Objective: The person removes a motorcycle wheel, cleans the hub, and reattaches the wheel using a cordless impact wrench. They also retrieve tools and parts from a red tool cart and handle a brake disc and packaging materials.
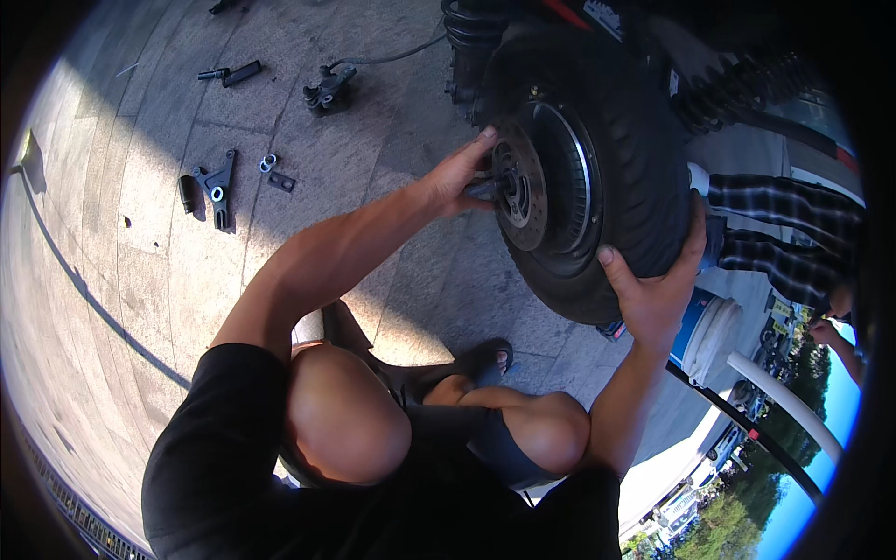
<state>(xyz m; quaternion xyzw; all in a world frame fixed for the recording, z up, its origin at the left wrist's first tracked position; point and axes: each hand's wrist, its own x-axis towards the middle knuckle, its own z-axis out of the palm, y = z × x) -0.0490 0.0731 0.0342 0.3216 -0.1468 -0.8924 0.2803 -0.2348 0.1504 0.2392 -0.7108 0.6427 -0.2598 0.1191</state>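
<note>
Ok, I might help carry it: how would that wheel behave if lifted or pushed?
The wheel is likely heavy, given its thick tire and metal disc. Being round, it may roll if stood free. The tire shows no visible sag, so probably feels stiff.

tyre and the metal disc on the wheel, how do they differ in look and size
The tyre is black; the disc is brownish grey. The tyre is far wider across than the disc. The tyre is thick and bulging, while the disc is thin and flat. Both are round and share the same wheel.
</note>
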